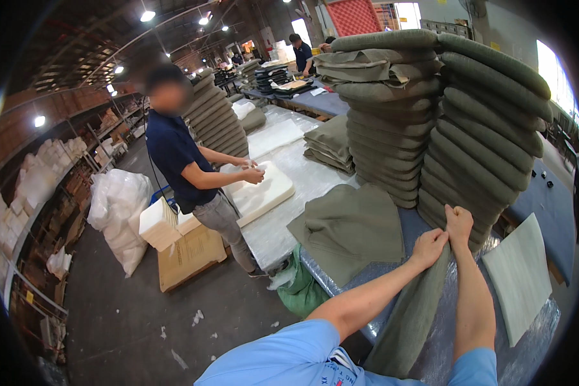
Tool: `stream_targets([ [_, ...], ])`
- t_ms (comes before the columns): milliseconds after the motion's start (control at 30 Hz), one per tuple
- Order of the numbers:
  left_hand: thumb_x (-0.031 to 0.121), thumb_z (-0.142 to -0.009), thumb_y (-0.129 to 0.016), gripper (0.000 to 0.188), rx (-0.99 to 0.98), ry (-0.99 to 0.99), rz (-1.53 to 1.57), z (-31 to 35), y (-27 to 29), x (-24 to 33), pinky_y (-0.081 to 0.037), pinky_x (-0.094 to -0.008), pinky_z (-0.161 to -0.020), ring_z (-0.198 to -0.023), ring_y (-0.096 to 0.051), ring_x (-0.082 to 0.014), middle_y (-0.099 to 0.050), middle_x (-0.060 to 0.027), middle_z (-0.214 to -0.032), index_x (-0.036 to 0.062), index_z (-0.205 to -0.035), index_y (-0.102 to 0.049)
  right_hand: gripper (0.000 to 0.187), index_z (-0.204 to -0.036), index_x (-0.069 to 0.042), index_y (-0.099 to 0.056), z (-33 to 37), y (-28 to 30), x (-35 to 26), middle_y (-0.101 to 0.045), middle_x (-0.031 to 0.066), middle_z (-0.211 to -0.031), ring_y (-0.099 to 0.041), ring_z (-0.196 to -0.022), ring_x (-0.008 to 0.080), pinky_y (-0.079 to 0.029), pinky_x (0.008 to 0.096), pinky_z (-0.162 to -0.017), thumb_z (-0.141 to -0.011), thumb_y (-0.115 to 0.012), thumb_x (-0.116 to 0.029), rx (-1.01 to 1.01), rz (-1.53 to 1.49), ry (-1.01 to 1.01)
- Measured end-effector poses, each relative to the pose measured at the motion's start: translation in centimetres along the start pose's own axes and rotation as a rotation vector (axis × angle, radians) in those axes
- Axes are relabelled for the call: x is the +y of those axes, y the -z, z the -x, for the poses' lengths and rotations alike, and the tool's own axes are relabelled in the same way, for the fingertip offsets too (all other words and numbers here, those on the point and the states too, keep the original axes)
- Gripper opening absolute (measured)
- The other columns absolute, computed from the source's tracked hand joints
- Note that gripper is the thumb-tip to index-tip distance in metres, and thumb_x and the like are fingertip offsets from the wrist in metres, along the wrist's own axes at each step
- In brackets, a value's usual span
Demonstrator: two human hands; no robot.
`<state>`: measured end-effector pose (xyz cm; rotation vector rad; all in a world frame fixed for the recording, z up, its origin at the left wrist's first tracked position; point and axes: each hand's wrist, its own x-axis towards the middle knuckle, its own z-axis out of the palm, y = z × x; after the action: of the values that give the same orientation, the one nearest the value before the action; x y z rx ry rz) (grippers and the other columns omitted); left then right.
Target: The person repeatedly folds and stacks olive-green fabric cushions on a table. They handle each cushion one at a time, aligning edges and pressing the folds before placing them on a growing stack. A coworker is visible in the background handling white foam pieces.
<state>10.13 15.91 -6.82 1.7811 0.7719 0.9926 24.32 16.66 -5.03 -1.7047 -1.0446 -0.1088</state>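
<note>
My left hand (429, 248) and my right hand (459, 225) are side by side, both closed on the far end of a grey-green fabric-covered cushion (408, 321). The cushion stands on its narrow edge, running from my hands back toward my body. Its cover looks pulled tight at the end I grip; my fingers hide what lies between them. Left of my hands, a loose grey-green fabric cover (350, 222) is spread on the table. Just beyond my hands rise two tall stacks of similar cushions, a left stack (389, 128) and a right stack (479, 141).
A pale foam sheet (521, 280) lies at the right on the plastic-covered table (447, 347). Across to the left, a co-worker (180, 145) handles a white foam pad (270, 190). Below the table edge hangs a green sack (300, 286). Foam scraps litter the floor (238, 328).
</note>
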Motion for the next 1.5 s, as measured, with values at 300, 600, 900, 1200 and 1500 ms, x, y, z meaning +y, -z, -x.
stream_targets([
  [300, 0.02, -0.1, -0.061, 0.038, -0.456, 0.064, 0.398, -0.3, 2.7, -1.4, -0.051, -0.0343, -0.097, -0.113, -0.066, -0.0186, -0.072, -0.007, -0.12, 0.0023, -0.134, -0.065, 0.052, -0.063, -0.008, -0.052, -0.2, 3.0, 2.4, -0.047, -0.0034, -0.062, -0.039, -0.062, 0.01, -0.035, 0.0347, -0.057, -0.096, -0.076, -0.039, -0.212, -0.277, -0.25],
  [600, -0.006, -0.082, -0.056, 0.081, -0.623, -0.076, 0.142, -0.5, 6.2, -2.9, -0.04, -0.0377, -0.12, -0.145, -0.051, -0.026, -0.055, -0.0138, -0.155, 0.006, -0.161, -0.042, 0.046, -0.122, -0.006, -0.071, 4.6, 6.6, 2.8, -0.07, -0.0037, -0.105, -0.061, -0.093, 0.0093, -0.047, 0.0275, -0.079, -0.089, -0.084, -0.036, -0.81, -0.933, -0.38],
  [900, -0.004, -0.085, -0.055, 0.06, -0.396, -0.225, -0.082, -1.6, 4.6, -2.0, -0.051, -0.0394, -0.107, -0.126, -0.065, -0.0361, -0.068, -0.0196, -0.138, 0.0049, -0.144, -0.059, 0.014, -0.104, -0.009, -0.066, 4.2, 6.2, 4.4, -0.071, -0.0014, -0.095, -0.061, -0.089, 0.0085, -0.047, 0.026, -0.085, -0.106, -0.064, -0.023, -0.449, -0.89, -0.37],
  [1200, 0.007, -0.104, -0.055, 0.022, -0.29, -0.047, 0.349, -1.8, 3.0, -3.1, -0.051, -0.0288, -0.093, -0.102, -0.065, -0.0115, -0.074, -0.0049, -0.106, -0.0019, -0.119, -0.07, 0.021, -0.111, -0.007, -0.063, 6.3, 4.1, 5.7, -0.07, 0.0009, -0.102, -0.06, -0.096, 0.0093, -0.046, 0.027, -0.09, -0.112, -0.056, -0.027, -0.227, -0.804, -0.31],
  [1500, 0.007, -0.105, -0.057, 0.02, -0.126, 0.05, 0.372, -4.0, -0.3, -1.3, -0.048, -0.0253, -0.075, -0.086, -0.059, -0.0043, -0.069, 0.0013, -0.095, 0.0025, -0.12, -0.07, 0.037, -0.119, -0.001, -0.074, 7.0, 3.8, 6.0, -0.074, 0.0007, -0.112, -0.064, -0.099, 0.0094, -0.048, 0.0249, -0.092, -0.108, -0.064, -0.034, -0.085, -0.764, -0.479],
])
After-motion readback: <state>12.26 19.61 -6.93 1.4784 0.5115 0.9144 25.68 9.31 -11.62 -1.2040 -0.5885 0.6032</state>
